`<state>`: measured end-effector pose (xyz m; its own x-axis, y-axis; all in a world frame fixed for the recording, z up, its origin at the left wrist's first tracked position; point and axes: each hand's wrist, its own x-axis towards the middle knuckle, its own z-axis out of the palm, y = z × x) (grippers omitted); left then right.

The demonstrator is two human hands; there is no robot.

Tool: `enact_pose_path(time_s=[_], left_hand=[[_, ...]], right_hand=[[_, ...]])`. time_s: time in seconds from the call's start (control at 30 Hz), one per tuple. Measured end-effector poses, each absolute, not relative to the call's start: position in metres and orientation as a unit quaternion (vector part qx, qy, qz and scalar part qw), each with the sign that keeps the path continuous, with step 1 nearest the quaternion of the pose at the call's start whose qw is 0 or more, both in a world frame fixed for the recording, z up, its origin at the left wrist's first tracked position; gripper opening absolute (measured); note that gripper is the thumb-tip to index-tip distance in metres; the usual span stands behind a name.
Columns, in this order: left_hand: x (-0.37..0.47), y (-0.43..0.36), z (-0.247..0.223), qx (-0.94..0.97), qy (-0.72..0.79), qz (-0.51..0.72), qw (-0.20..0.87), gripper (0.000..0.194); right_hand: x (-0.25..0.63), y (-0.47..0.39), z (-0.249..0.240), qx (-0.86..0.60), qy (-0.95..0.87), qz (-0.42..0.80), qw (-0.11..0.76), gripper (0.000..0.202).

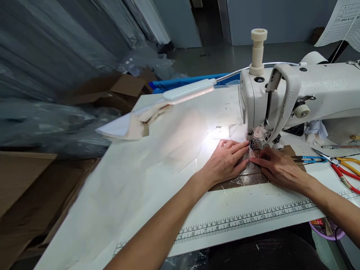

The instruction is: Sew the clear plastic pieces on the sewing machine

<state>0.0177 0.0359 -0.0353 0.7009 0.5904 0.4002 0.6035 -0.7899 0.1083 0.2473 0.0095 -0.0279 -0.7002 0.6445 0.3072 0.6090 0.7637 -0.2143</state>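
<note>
A white sewing machine [315, 86] stands at the right of the table. My left hand [227, 159] lies flat beside the presser foot [255, 144], its fingers stretched toward the needle area. On the other side, my right hand [277, 165] has its thumb and forefinger close together at a small piece of pale, sheer fabric [251, 153] in front of the foot; whether they pinch it is too small to tell. Both hands rest over the brown plate [239, 183]. A pale pink fabric flower [259, 132] sits on the machine just above the foot.
Scissors with yellow handles [348, 160], red-handled scissors [344, 176] and blue snips [312, 159] lie right of my right hand. A lit lamp [188, 92] hangs over the white table [126, 187]. Pale fabric [135, 125] lies at its left edge. Cardboard boxes [128, 90] stand beyond.
</note>
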Motion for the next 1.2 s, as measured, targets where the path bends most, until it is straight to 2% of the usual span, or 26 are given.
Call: enact_pose_path(time_s=[0.47,0.63,0.9,1.2], left_hand=[[0.0214,0.033,-0.0345,-0.917,-0.317,-0.229,0.073,0.032],[0.0224,0.0328,-0.0313,-0.891,-0.304,-0.314,0.122,0.017],[0.0212,0.0299,-0.0286,-0.928,-0.208,-0.309,0.024,0.015],[0.019,0.0298,-0.0254,-0.942,-0.19,-0.269,0.058,0.016]], right_hand=[[0.2475,0.0107,-0.0354,-0.375,-0.902,0.071,0.201,0.034],[0.2459,0.0097,-0.034,-0.41,-0.888,0.094,0.188,0.034],[0.2473,0.009,-0.0329,-0.418,-0.879,0.118,0.198,0.033],[0.2477,0.0092,-0.034,-0.421,-0.877,0.115,0.202,0.034]])
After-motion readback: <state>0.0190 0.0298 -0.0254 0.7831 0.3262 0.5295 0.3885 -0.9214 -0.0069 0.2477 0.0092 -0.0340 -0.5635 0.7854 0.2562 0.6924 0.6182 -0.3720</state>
